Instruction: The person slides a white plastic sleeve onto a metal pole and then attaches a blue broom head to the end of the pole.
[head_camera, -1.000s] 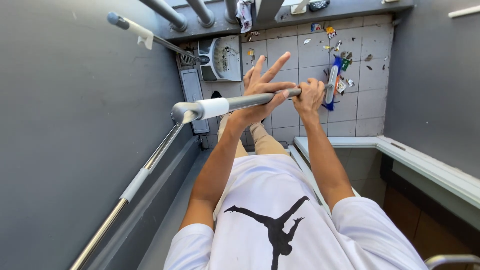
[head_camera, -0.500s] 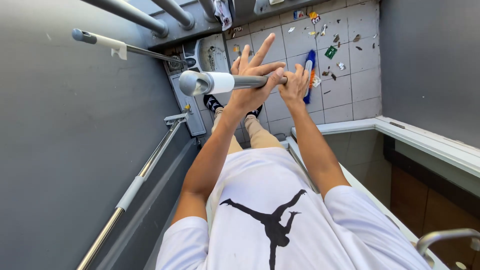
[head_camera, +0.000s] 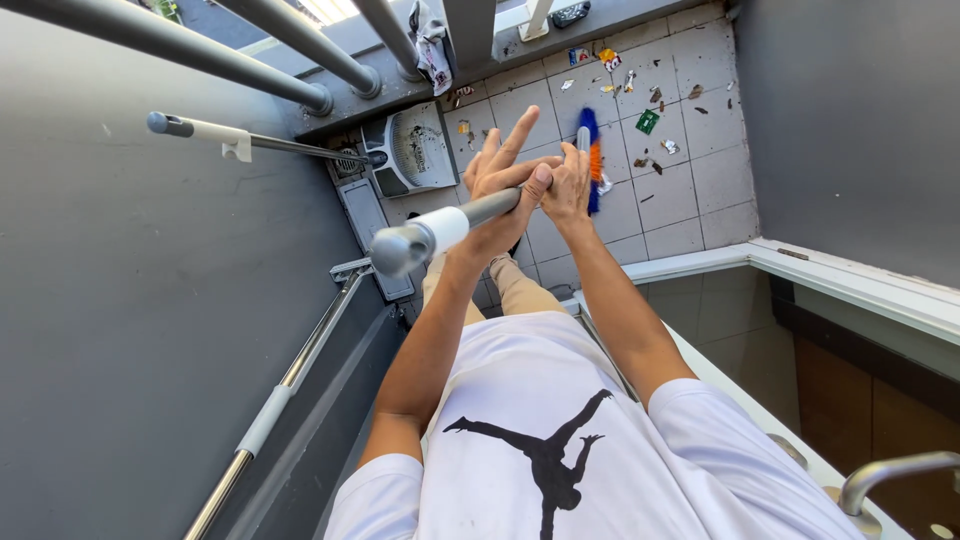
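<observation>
Both hands grip the broom handle (head_camera: 470, 215): left hand (head_camera: 497, 190) loosely, fingers splayed, right hand (head_camera: 568, 185) wrapped; the handle could slip, scattering litter (head_camera: 650, 125) beyond the broom head (head_camera: 591, 160)

The long grey metal broom handle (head_camera: 455, 222) is held betw. both hands, running from near the camera down to the blue-and-orange bristle head (head_camera: 591, 160), which rests on the pale tiled floor (head_camera: 690, 180). The left hand (head_camera: 500, 190) is set on the handle nearer the camera; the right hand (head_camera: 568, 185) is just beside it, farther along the shaft. Small scraps of litter (head_camera: 650, 120) are scattered on the tiles to the right of and beyond the bristle head. A round-dial bathroom scale (head_camera: 410, 150) is placed on the floor left of the hands, against the grey wall (head_camera: 120, 330). A second grey pole w/ white sleeve (head_camera: 240, 142) is leaned along that wall, above the scale. A metal tap (head_camera: 890, 470) is seen at lower right.
</observation>
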